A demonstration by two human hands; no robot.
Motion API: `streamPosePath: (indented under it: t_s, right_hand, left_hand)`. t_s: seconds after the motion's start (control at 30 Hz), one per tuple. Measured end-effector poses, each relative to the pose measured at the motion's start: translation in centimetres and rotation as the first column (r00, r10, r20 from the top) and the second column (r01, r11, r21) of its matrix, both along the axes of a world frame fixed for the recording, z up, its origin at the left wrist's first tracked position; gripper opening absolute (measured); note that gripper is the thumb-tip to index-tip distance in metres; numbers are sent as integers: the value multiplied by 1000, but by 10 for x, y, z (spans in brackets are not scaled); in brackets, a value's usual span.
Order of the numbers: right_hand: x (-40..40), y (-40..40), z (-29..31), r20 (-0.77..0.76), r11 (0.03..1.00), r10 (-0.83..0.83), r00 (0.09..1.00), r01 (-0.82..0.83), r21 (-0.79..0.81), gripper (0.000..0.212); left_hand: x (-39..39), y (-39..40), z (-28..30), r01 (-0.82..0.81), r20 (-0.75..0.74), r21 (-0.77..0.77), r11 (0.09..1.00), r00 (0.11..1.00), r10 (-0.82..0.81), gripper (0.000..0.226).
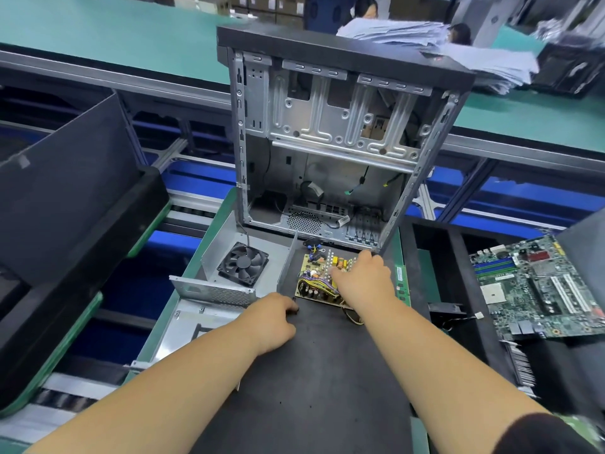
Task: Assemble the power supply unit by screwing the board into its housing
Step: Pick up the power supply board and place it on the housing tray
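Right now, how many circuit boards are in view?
2: the yellow board under the right hand, and a green board at far right. Others may be hidden.

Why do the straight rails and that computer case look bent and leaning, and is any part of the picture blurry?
Head view: the wide-angle lens bows the conveyor rails and tilts the computer case. The stacked papers and far background are smeared and soft, while the power supply board and both hands are fairly sharp. Lighting is even, with soft shadows and little glare.

Two hands (278, 319) (363, 280), one power board (316, 283), one housing (222, 257), one fan (243, 263), one computer case (337, 136), one motherboard (537, 290).
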State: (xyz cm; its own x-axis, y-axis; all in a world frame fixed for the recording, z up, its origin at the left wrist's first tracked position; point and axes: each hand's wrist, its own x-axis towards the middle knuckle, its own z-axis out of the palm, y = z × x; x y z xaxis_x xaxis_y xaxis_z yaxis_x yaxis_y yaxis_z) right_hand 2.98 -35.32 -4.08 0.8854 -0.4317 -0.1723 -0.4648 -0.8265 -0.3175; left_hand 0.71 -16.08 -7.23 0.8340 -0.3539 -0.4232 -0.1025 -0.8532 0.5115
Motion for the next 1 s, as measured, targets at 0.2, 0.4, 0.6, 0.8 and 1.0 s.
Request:
streamPosePath:
  t_s: [0.2, 0.4, 0.6, 0.8, 1.0]
  right_hand:
    - [20, 8, -9, -175, 995, -53, 983, 66, 70, 93]
    - [27, 15, -6, -216, 991, -107, 970, 122, 58, 85]
    - [28, 14, 3, -196, 995, -97, 976, 92, -37, 55]
    - [25, 8, 10, -154, 996, -77, 985, 72, -44, 46]
    - [21, -3, 36, -163, 997, -55, 985, 46, -57, 52]
  left_hand:
    - [-4, 19, 17, 11, -22, -124, 992, 1000, -13, 40]
    - [-1, 50, 65, -45, 51, -333, 942, 997, 65, 30]
    - [14, 87, 83, -21, 277, -218, 976, 957, 83, 25]
    - [22, 118, 71, -40, 363, 2, 999, 931, 37, 23]
    - [29, 138, 58, -16, 356, 112, 994, 934, -25, 26]
